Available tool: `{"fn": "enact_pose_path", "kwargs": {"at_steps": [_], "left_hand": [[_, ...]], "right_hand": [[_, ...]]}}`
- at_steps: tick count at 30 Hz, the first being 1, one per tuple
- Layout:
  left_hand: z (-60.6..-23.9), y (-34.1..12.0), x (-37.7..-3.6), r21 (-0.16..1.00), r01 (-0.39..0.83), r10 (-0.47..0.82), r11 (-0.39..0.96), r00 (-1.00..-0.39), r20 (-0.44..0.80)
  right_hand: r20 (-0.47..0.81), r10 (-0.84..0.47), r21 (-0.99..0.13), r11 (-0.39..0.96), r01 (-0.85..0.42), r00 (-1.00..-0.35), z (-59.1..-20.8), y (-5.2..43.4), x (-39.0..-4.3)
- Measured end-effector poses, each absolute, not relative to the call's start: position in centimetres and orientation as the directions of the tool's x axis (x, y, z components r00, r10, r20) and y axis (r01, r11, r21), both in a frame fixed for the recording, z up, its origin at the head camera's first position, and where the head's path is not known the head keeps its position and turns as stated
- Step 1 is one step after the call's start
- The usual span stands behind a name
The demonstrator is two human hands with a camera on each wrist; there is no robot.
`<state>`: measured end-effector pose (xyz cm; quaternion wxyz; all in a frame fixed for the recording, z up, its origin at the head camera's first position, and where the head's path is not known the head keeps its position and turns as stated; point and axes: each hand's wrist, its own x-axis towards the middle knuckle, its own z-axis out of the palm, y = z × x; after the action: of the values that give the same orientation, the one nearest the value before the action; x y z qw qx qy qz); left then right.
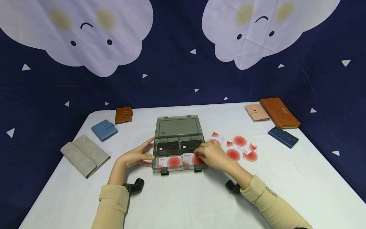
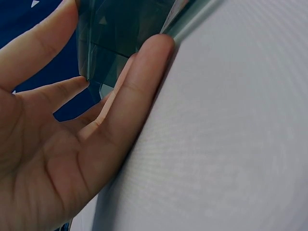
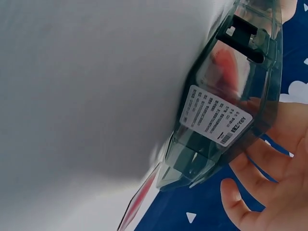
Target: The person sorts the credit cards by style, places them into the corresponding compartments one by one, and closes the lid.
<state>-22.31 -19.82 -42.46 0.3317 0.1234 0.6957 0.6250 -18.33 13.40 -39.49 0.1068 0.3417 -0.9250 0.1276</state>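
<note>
Right now a see-through gray box sits open in the middle of the white table. A white sticker with a bar code is on the box, but its small print is too tiny to read. Inside the box lie red-and-white cards in front and dark cards behind them. One card has red letters, too small to read.

The left hand rests flat against the left side of the box, its grip apart with straight fingers. The right hand lies over the front right part of the box, fingers curled on a card there; I cannot tell if it pinches the card.

More red cards lie loose on the table just right of the box. Wallets sit around the edges: gray, blue, brown, pink, orange and dark blue. Behind hangs a dark blue cloth with smiling white clouds.
</note>
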Motion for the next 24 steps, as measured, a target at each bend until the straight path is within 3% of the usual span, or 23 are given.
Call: {"fn": "enact_pose_path", "kwargs": {"at_steps": [4,7,12,15,20,24], "left_hand": [[-42.5,-19.8,-22.3,0.952,-0.242,0.585,0.188,-0.751,-0.306],[-42.5,-19.8,-22.3,0.952,-0.242,0.585,0.187,-0.751,-0.306],[-42.4,-19.8,-22.3,0.952,-0.244,0.586,0.183,-0.75,-0.305],[-42.4,-19.8,-22.2,0.952,-0.242,0.585,0.186,-0.751,-0.305],[-42.3,-19.7,-22.2,0.952,-0.242,0.581,0.19,-0.754,-0.307],[-42.4,-19.7,-22.2,0.952,-0.241,0.58,0.191,-0.754,-0.307]], "right_hand": [[0.281,-0.615,-0.181,0.72,-0.67,-0.736,-39.3,13.8,-18.4],[0.27,-0.597,-0.269,0.707,-0.654,-0.755,-38.8,14.3,-18.8],[0.238,-0.422,-0.525,0.702,-0.481,-0.875,-38.0,16.2,-20.3],[0.185,-0.327,-0.593,0.714,-0.371,-0.927,-38.0,17.5,-21.5],[-0.027,-0.285,-0.581,0.785,-0.217,-0.958,-38.5,19.2,-23.2],[-0.189,-0.246,-0.465,0.875,-0.134,-0.951,-38.9,19.5,-23.9]]}}
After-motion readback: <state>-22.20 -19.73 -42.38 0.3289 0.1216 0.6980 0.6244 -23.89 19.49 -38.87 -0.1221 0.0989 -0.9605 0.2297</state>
